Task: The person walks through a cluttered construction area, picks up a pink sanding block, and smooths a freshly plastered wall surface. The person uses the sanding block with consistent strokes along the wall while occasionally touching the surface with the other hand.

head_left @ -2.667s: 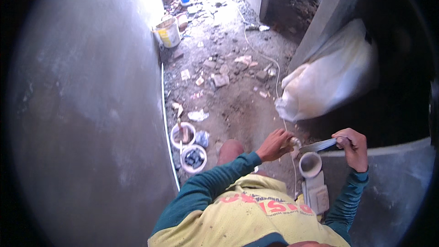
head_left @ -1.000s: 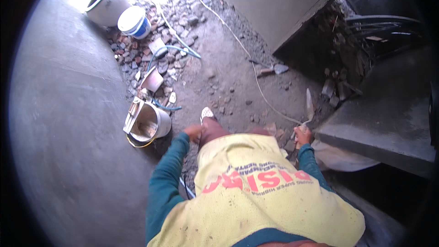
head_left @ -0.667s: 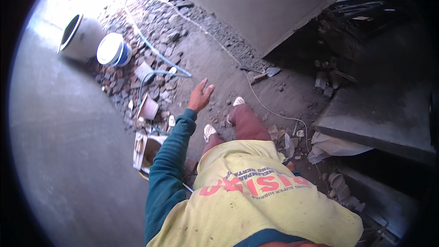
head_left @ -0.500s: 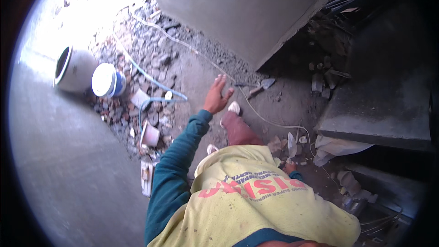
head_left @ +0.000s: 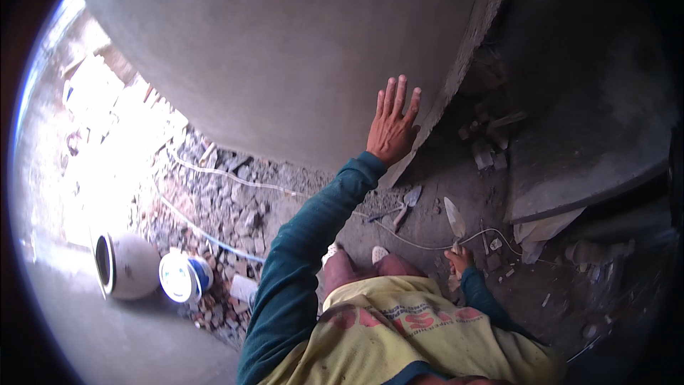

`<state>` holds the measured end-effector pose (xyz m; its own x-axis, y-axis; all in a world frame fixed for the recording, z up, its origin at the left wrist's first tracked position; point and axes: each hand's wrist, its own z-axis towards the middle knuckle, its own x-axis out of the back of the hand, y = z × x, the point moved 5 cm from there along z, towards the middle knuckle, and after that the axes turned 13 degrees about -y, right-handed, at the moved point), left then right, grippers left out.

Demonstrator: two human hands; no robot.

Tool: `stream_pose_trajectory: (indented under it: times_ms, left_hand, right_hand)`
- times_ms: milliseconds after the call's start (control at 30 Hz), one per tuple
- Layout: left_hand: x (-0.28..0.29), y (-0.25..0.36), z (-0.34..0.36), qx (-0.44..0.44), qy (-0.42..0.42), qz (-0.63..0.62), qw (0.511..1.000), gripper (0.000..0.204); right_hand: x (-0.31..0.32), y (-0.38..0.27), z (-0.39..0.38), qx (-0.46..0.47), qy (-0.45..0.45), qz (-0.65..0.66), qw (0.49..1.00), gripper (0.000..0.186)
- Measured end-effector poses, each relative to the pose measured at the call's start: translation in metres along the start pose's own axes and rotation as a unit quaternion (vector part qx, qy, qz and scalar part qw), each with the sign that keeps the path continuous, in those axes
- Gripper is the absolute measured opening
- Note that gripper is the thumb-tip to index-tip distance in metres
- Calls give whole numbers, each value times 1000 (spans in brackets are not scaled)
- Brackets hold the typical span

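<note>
My left hand (head_left: 392, 117) is raised with fingers stretched out against the backdrop of a grey plastered wall (head_left: 263, 43), beside its rough vertical edge; I cannot tell whether it touches the surface. My right hand (head_left: 459, 258) is closed round the handle of a trowel (head_left: 454, 217), low at the right side of my body, its pale blade pointing away from me. A second trowel (head_left: 411, 197) and another tool lie on the dirt floor near the wall's foot.
A round pale jar (head_left: 132, 265) on its side and a white-and-blue bucket (head_left: 184, 274) are at lower left among rubble (head_left: 239, 217). A cord (head_left: 256, 184) and a blue hose (head_left: 217, 239) cross the floor. A dark concrete slab (head_left: 584, 178) and debris occupy the right.
My left hand has risen from beside my leg to in front of the wall, fingers spread. The view has shifted, bringing more wall in and moving the jar and bucket lower.
</note>
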<state>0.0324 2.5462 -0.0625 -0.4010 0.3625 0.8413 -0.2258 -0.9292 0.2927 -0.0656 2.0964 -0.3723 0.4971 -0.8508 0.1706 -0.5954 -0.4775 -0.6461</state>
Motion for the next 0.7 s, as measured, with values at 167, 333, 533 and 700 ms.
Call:
stream_pose_trajectory:
  times_ms: [167, 333, 533, 700]
  left_hand:
    - [-13, -32, 55, -101, -38, 207, 972, 85]
    - [-53, -70, 53, -176, -67, 230, 955, 77]
    - [-88, -99, 27, -230, -176, 205, 935, 57]
    - [-115, -119, 21, -248, -190, 182, 932, 61]
  right_hand:
    - [-34, 53, -22, 32, 102, 130, 986, 60]
    - [-110, 200, -84, -53, 172, -28, 983, 42]
    - [-229, 283, -193, -222, 168, 13, 960, 32]
    - [-282, 297, -230, -266, 228, 221, 910, 30]
